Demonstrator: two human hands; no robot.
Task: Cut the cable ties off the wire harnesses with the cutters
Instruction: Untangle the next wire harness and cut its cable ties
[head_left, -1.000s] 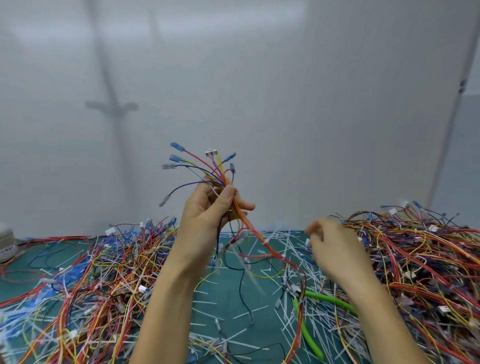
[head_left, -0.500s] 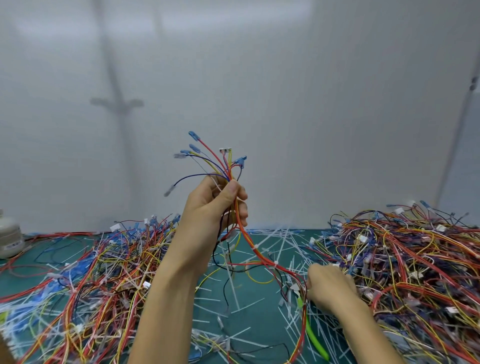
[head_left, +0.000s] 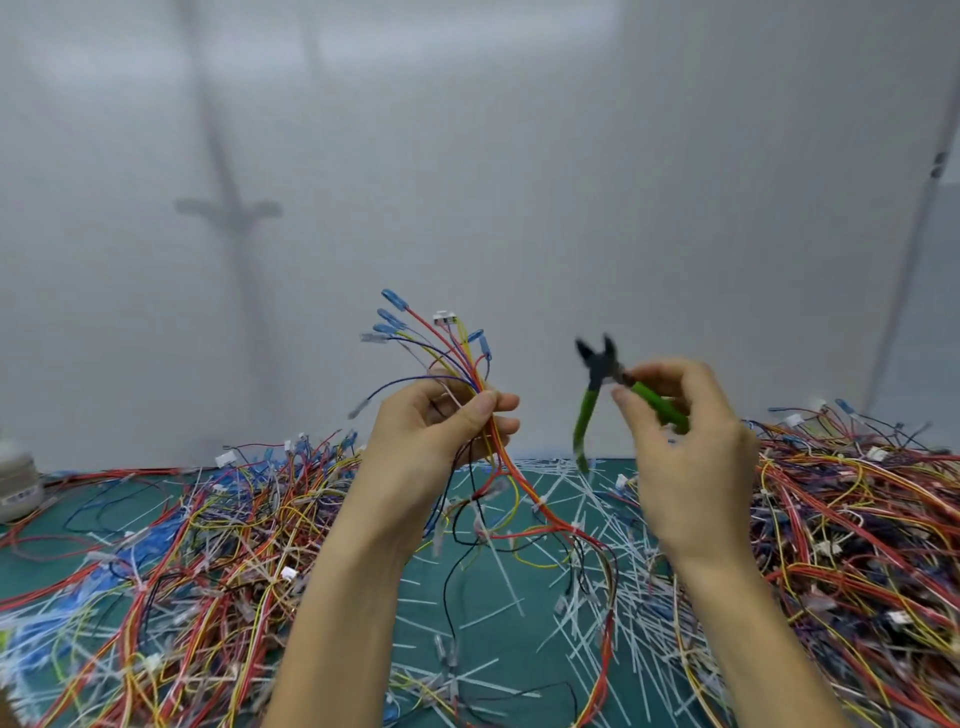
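Now left grip (head_left: 431, 431) clenches multicoloured wire harness (head_left: 470, 364) upright, baring white cable ties (head_left: 540, 502); right grip (head_left: 691, 457) at 3 o'clock holds green-handled cutters (head_left: 587, 400), jaws parted.

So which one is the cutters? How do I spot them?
Look above the teal table heaped with coloured wires, to the right hand raised in the air. It holds the cutters: black pointed jaws spread open and two bright green handles, the only tool among all those thin wires.

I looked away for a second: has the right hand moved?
Yes. The right hand rose off the green mat, up before the white wall, now holding the cutters.
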